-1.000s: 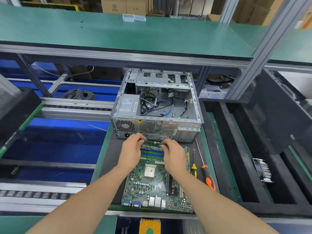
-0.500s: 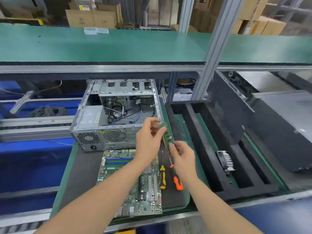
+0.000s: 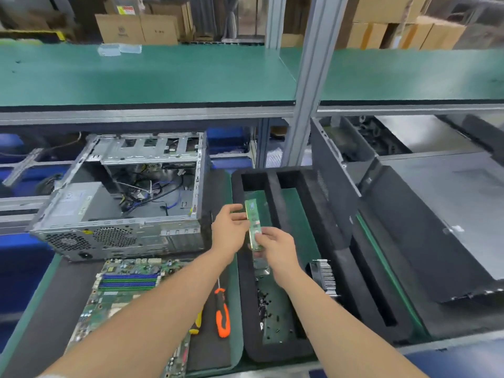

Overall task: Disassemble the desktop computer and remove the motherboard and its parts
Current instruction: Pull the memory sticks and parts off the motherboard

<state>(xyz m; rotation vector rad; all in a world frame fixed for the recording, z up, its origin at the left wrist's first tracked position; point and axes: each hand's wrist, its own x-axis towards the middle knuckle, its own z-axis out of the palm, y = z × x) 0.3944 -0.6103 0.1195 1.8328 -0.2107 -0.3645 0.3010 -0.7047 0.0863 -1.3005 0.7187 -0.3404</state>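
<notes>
1. The RAM stick (image 3: 252,221) is held in the air by both hands, on edge and nearly upright, above the left compartment of the black foam tray (image 3: 275,186).
2. The left hand (image 3: 228,227) pinches the stick's upper half between thumb and curled fingers.
3. The right hand (image 3: 278,245) grips the stick's lower end, its fingers wrapped round it.
4. The motherboard (image 3: 122,290) lies flat on the dark mat just in front of the case (image 3: 122,203), its blue and green memory slots towards the case.
5. The case lies on its side, open, with loose cables inside.
6. An orange screwdriver (image 3: 222,313) and a yellow one (image 3: 197,323) lie between the motherboard and the tray.
7. Small dark screws (image 3: 264,301) lie in the tray's left compartment, below the hands.
8. A heatsink (image 3: 324,278) sits in the tray right of that compartment.
9. A dark side panel (image 3: 436,227) lies to the right of the tray.
</notes>
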